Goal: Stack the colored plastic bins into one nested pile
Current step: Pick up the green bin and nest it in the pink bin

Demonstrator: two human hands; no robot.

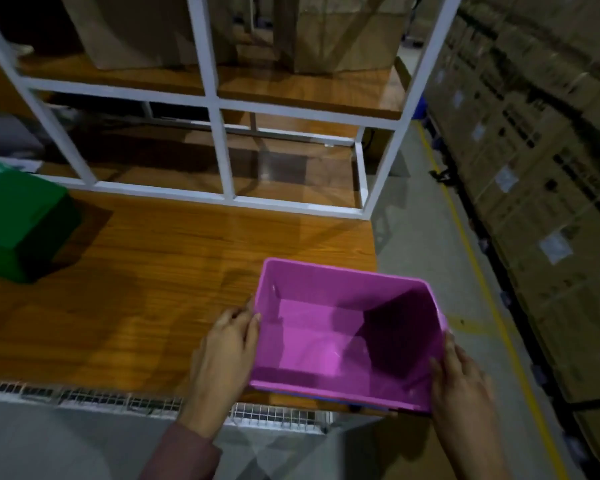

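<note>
- Pink bin (347, 337) at the near right corner of the table (146, 271), open side up, overhanging the front edge a little.
- Left hand (226, 355) pressed flat on the bin's left wall, fingers up at the rim.
- Right hand (459, 379) clasping the near right corner, fingertips curled over the rim. Both hands holding the bin between them.
- Thin blue edge just visible under the bin's near rim: likely a second bin nested below, but too little showing to be sure.
- Green bin (21, 230) far off to the left, on the same table, well apart from the pink one. Looks upside down, base upward, though cut off by the frame edge.
- Key relation: green bin lies left and slightly ahead of the hands, so left hand nearer to it. Pink bin's long axis runs roughly left to right; green bin's long axis hard to judge with part of it out of view.
- Judgement: next move probably either sliding the pink pile left or fetching the green bin across; green one would need turning upright before nesting.
- White rack (219, 150) at the back of the table, not in the path between bins.
- Hard to make out: dim light, blurred boxes (534, 168) on the right, whether the pink bin rests on the table or is lifted slightly.
</note>
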